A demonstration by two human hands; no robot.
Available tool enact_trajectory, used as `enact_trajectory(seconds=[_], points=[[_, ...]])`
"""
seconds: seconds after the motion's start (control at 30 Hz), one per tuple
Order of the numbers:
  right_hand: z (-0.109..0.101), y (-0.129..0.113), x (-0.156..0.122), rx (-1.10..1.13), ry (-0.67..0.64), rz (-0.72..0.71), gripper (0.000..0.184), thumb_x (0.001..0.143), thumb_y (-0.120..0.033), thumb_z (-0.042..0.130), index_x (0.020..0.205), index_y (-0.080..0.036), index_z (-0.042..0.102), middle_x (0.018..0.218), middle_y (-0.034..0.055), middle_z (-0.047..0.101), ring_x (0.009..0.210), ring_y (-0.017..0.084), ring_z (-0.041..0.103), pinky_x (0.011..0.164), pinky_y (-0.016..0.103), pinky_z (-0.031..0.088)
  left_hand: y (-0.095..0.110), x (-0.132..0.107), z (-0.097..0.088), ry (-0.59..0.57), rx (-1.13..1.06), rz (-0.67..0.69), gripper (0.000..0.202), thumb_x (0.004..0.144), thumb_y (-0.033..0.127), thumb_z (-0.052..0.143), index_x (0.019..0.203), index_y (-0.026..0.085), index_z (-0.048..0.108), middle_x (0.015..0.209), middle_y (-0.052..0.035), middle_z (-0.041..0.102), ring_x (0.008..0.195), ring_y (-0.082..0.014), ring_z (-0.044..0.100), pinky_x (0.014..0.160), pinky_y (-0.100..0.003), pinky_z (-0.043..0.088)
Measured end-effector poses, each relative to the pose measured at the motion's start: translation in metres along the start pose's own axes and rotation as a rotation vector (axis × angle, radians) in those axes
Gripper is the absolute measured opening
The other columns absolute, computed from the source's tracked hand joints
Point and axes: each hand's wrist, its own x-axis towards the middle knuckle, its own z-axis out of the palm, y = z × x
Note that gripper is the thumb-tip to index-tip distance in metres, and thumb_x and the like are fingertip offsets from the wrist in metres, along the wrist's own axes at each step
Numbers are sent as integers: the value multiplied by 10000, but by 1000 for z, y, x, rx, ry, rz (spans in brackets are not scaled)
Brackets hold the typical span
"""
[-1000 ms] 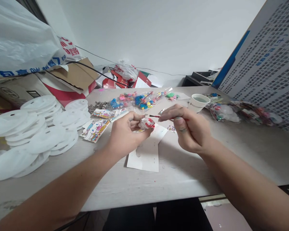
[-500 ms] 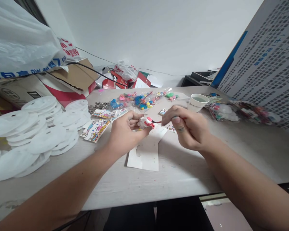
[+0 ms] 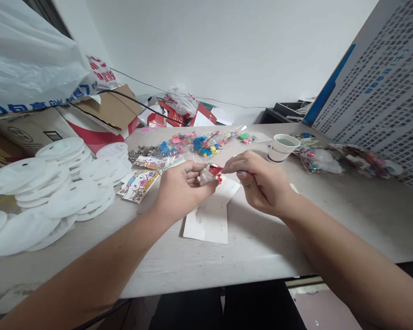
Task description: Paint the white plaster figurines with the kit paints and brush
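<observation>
My left hand (image 3: 179,189) is closed around a small white figurine (image 3: 205,176) with red paint on its right-hand part, held up over the table. My right hand (image 3: 263,183) pinches a thin paintbrush (image 3: 221,170), and its dark tip lies against the red area; most of the handle is hidden by my fingers. Under my hands lies a creased white sheet of paper (image 3: 206,225). Left of my left hand are cards printed with a white cartoon character (image 3: 137,183).
White round discs (image 3: 69,197) are piled at the left. Bags of coloured paint pots (image 3: 206,144) lie at the back. A paper cup (image 3: 282,147) of liquid stands behind my right hand. Bagged pieces (image 3: 320,160) sit at the right, near a tall printed board (image 3: 375,82).
My right hand has moved slightly left, bringing the brush tip farther onto the figurine. The figurine has turned a little in my left hand.
</observation>
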Motion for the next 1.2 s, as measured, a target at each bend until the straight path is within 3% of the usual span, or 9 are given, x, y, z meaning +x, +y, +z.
enact_trajectory(seconds=[0.13, 0.27, 0.47, 0.83, 0.97, 1.07, 1.2], points=[[-3, -1, 1, -16, 58, -3, 210, 948, -88, 439, 1046, -159, 610, 924, 110, 680, 877, 190, 644, 781, 360, 530, 3, -1, -1, 2, 39, -43, 374, 660, 285, 843, 989, 162, 716, 925, -73, 796, 835, -207, 765, 707, -258, 615], [-6, 0, 1, -45, -14, -61, 223, 938, -79, 441, 1061, -156, 610, 950, 117, 676, 887, 200, 637, 786, 371, 531, 5, -2, -2, -1, 60, -53, 359, 661, 301, 841, 969, 164, 718, 914, -72, 798, 830, -206, 767, 673, -236, 603], [-6, 1, 1, -41, 20, -44, 228, 960, -113, 425, 1068, -171, 617, 940, 113, 681, 878, 205, 646, 775, 369, 537, 5, -1, -2, 5, 70, -66, 389, 648, 295, 845, 988, 163, 709, 910, -78, 797, 825, -214, 766, 670, -252, 603], [-3, 1, 1, -76, -36, -43, 248, 971, -130, 414, 1096, -214, 610, 951, 100, 682, 879, 204, 647, 764, 370, 544, -1, -1, -3, 46, 151, 17, 384, 615, 335, 856, 934, 171, 721, 848, -74, 783, 748, -222, 749, 619, -298, 595], [-3, 1, 1, -78, 22, -18, 241, 954, -112, 437, 1084, -200, 619, 953, 107, 687, 875, 206, 645, 772, 376, 537, -3, -2, -5, 66, 239, 67, 362, 630, 346, 841, 935, 186, 727, 836, -59, 778, 749, -218, 744, 634, -308, 587], [-2, 1, 1, -53, -36, -42, 245, 957, -118, 432, 1091, -200, 620, 959, 103, 689, 889, 206, 652, 781, 371, 544, -4, -3, -5, 58, 286, 100, 327, 663, 369, 817, 929, 203, 727, 848, -48, 777, 749, -211, 740, 636, -311, 582], [-4, 3, 2, -145, 27, 56, 233, 985, -149, 411, 1030, -215, 630, 921, 89, 705, 849, 188, 663, 755, 342, 538, -9, -1, -7, 86, 309, 99, 376, 635, 357, 840, 963, 207, 734, 836, -57, 771, 757, -223, 733, 672, -335, 586]])
